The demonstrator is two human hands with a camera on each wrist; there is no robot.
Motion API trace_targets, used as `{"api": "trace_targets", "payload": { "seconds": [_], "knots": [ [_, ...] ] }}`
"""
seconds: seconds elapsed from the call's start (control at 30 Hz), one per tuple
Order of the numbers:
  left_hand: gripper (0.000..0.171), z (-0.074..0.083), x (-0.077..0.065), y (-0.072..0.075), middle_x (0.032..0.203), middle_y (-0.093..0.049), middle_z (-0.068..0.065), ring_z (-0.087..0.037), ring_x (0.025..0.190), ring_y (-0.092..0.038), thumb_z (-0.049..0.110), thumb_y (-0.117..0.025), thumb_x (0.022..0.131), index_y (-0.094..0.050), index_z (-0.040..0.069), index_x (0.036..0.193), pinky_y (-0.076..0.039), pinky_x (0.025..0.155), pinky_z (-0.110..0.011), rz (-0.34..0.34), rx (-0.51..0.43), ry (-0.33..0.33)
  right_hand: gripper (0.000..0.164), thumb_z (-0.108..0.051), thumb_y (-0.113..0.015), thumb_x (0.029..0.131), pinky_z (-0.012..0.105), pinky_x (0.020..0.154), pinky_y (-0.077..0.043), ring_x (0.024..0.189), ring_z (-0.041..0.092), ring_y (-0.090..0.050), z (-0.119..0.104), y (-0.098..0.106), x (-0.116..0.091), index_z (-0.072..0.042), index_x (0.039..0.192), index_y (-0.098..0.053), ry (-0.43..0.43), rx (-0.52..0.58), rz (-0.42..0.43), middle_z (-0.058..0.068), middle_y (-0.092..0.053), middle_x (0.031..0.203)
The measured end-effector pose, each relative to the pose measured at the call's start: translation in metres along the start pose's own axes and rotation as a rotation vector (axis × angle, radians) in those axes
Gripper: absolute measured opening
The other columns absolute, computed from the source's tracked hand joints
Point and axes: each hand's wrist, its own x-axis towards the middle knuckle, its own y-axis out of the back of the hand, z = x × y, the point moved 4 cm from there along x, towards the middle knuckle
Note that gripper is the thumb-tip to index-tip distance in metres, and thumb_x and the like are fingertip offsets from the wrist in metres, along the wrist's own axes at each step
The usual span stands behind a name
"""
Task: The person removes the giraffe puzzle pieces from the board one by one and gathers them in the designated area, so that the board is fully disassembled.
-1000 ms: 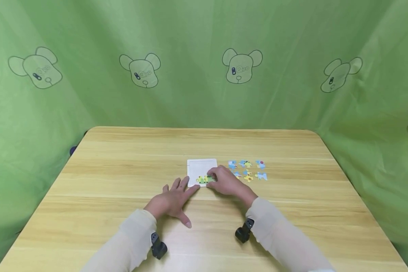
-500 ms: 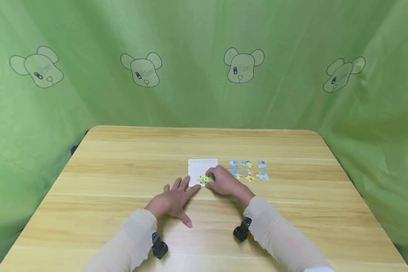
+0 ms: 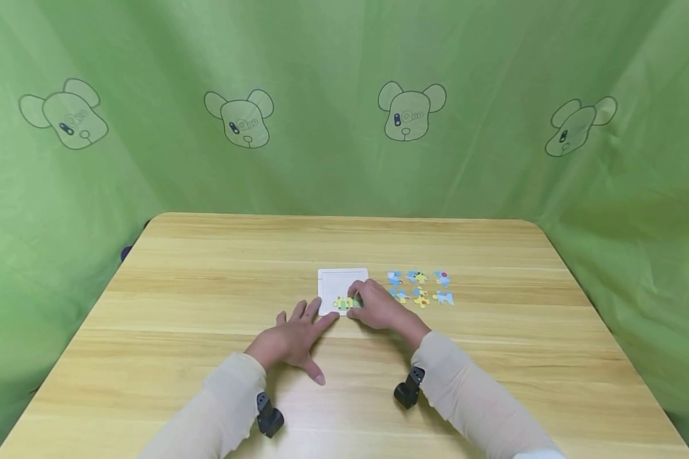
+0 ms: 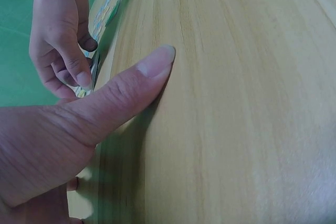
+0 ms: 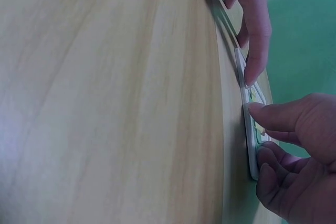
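A white square puzzle tray (image 3: 337, 280) lies on the table, with yellow-and-green jigsaw pieces (image 3: 342, 303) along its near side. My left hand (image 3: 294, 338) is spread flat at the tray's near left corner, its fingertips touching the rim. In the right wrist view a finger of the left hand (image 5: 256, 35) rests on the tray's edge (image 5: 249, 140). With curled fingers and thumb my right hand (image 3: 381, 307) pinches a green jigsaw piece (image 3: 356, 303) at the tray's near right corner. The right hand (image 5: 310, 145) partly hides that piece.
Several loose blue and yellow jigsaw pieces (image 3: 422, 297) lie in two rows to the right of the tray. The wooden table (image 3: 207, 268) reaches back to a green curtain (image 3: 321, 172) with bear-head drawings. Each wrist bears a black camera.
The view has shifted very slightly. Both hands keep almost the same place, with the right fingers making only tiny movements at the piece.
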Motion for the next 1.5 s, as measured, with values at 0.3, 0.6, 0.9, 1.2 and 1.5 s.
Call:
{"api": "trace_targets", "payload": {
  "seconds": [0.3, 0.6, 0.9, 1.2, 1.5],
  "knots": [
    [0.123, 0.0, 0.0, 0.002, 0.159, 0.002, -0.013, -0.04, 0.144, -0.006, 0.066, -0.076, 0.054, -0.01, 0.033, 0.152, -0.017, 0.108, -0.065, 0.003, -0.009, 0.001, 0.038, -0.018, -0.074, 0.08, 0.033, 0.077, -0.046, 0.084, 0.018, -0.049, -0.001, 0.001, 0.001, -0.006, 0.111, -0.058, -0.015, 0.018, 0.012, 0.006, -0.052, 0.092],
    [0.123, -0.001, 0.001, 0.002, 0.159, 0.002, -0.012, -0.039, 0.144, -0.006, 0.066, -0.075, 0.054, -0.009, 0.033, 0.152, -0.017, 0.108, -0.064, 0.004, 0.001, 0.003, 0.028, -0.016, -0.073, 0.081, 0.031, 0.076, -0.044, 0.083, 0.017, -0.048, -0.003, 0.005, 0.002, -0.011, 0.102, -0.057, -0.023, 0.037, 0.039, 0.003, -0.052, 0.09],
    [0.123, -0.001, 0.001, 0.004, 0.159, 0.002, -0.013, -0.039, 0.144, -0.007, 0.067, -0.075, 0.054, -0.01, 0.032, 0.152, -0.018, 0.108, -0.064, 0.016, 0.008, 0.0, 0.018, -0.013, -0.069, 0.084, 0.027, 0.065, -0.041, 0.07, 0.014, -0.047, -0.005, 0.007, 0.003, -0.013, 0.094, -0.054, -0.025, 0.067, 0.048, 0.0, -0.051, 0.078],
    [0.123, -0.002, 0.001, 0.005, 0.159, 0.002, -0.013, -0.04, 0.143, -0.006, 0.066, -0.075, 0.054, -0.01, 0.031, 0.152, -0.017, 0.108, -0.065, 0.024, 0.004, -0.005, 0.011, -0.012, -0.066, 0.086, 0.026, 0.063, -0.041, 0.067, 0.013, -0.048, -0.002, 0.014, 0.002, -0.012, 0.089, -0.056, -0.018, 0.128, 0.093, 0.0, -0.052, 0.074],
    [0.124, 0.0, 0.0, 0.0, 0.159, 0.002, -0.013, -0.04, 0.143, -0.006, 0.065, -0.077, 0.053, -0.011, 0.031, 0.152, -0.016, 0.108, -0.065, 0.013, -0.011, -0.014, 0.014, -0.015, -0.063, 0.089, 0.025, 0.058, -0.043, 0.063, 0.012, -0.048, 0.023, 0.027, -0.022, -0.008, 0.101, -0.059, -0.054, 0.186, 0.134, 0.0, -0.054, 0.074]
  ]
}}
